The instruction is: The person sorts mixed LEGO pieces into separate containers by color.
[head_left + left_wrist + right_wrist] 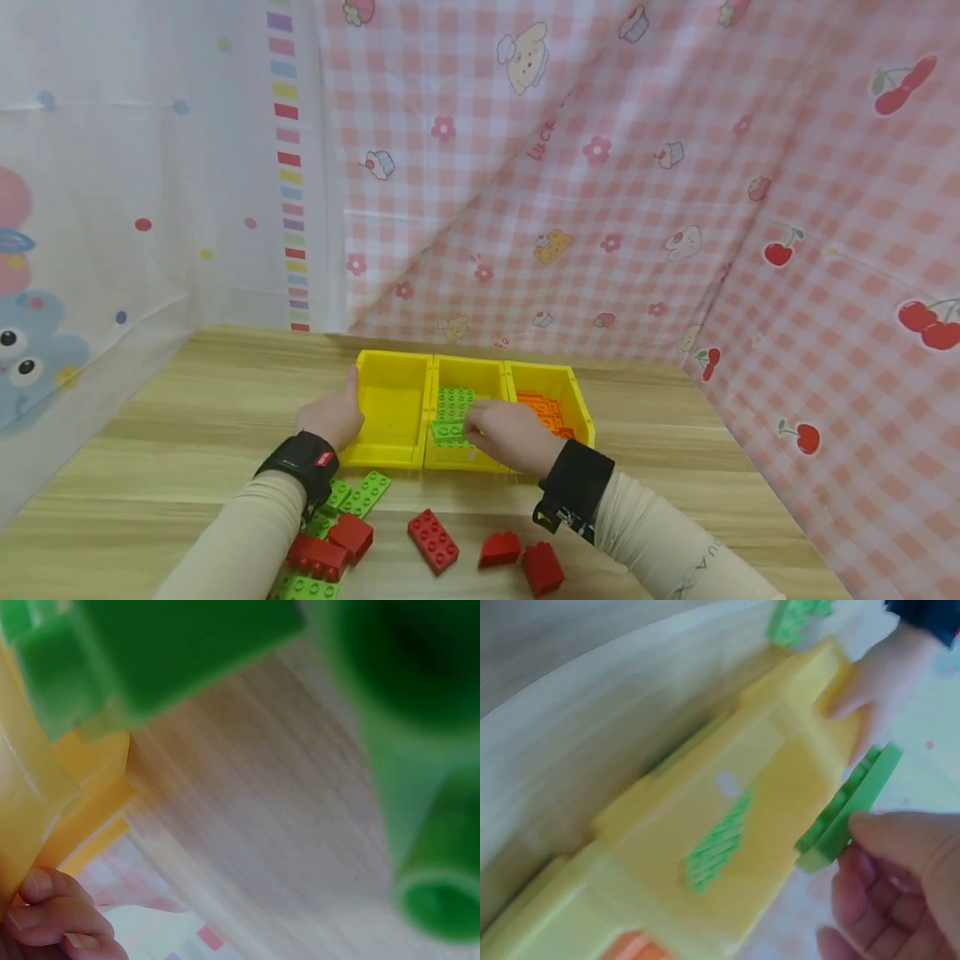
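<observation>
A yellow box [392,407] with three compartments stands in front of me. My left hand [330,419] grips its left end wall, fingers [64,919] against the outside and the thumb along the rim. Over the middle compartment, my right hand [513,435] pinches a flat light green building brick [447,431] between thumb and fingers. The right wrist view shows this studded brick [851,810] held by one end. Beneath it, more green bricks [455,400] lie on the floor of the middle compartment. Orange bricks [542,408] are in the right compartment, partly behind my right hand.
On the table before the box lie a red brick [432,542], two more red ones [543,569] to its right, and a mixed pile of red [318,557] and green bricks [365,494] by my left forearm. Patterned cloth [480,183] hangs behind and at both sides.
</observation>
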`<state>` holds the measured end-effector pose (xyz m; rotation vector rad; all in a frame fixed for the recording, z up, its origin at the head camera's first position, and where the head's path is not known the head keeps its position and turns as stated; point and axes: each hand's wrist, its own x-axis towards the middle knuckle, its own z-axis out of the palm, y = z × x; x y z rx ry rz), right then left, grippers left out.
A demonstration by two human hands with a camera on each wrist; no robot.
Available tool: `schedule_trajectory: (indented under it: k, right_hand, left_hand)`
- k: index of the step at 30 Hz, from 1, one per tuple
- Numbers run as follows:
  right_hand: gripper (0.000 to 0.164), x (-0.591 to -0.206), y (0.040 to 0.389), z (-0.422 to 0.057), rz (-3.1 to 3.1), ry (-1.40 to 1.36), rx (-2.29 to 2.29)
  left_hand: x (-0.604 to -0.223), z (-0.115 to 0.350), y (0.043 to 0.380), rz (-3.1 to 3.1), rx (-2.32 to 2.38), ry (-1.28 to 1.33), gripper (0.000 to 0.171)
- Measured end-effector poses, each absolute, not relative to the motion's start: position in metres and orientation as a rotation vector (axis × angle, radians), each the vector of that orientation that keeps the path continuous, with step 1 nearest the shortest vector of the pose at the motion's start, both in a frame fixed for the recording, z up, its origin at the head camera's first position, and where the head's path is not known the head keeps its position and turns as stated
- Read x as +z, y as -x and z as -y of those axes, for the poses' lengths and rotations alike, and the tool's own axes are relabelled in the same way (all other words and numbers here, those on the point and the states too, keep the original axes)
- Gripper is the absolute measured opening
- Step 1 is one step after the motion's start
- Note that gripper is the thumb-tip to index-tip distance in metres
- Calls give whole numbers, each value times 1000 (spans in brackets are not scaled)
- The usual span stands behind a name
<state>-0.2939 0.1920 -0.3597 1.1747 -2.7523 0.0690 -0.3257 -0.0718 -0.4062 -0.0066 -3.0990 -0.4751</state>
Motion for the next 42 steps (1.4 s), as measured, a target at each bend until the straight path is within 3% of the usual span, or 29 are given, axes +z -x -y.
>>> schedule_trajectory:
  k: [9, 25, 34, 42]
  right_hand:
    - [13, -377, 300, -193, 2809, -896, -71]
    - [14, -389, 308, -182, 2871, -991, -2]
    - [16, -368, 293, -244, 2922, -934, 406]
    - [23, -393, 271, -298, 3045, -1001, 313]
  left_hand:
    - [-410, 72, 329, 3082, -483, -14, 71]
    - [-409, 71, 328, 3068, -462, 5, 70]
    - [-407, 71, 328, 3089, -453, 20, 72]
    - [-405, 71, 325, 3080, -470, 28, 70]
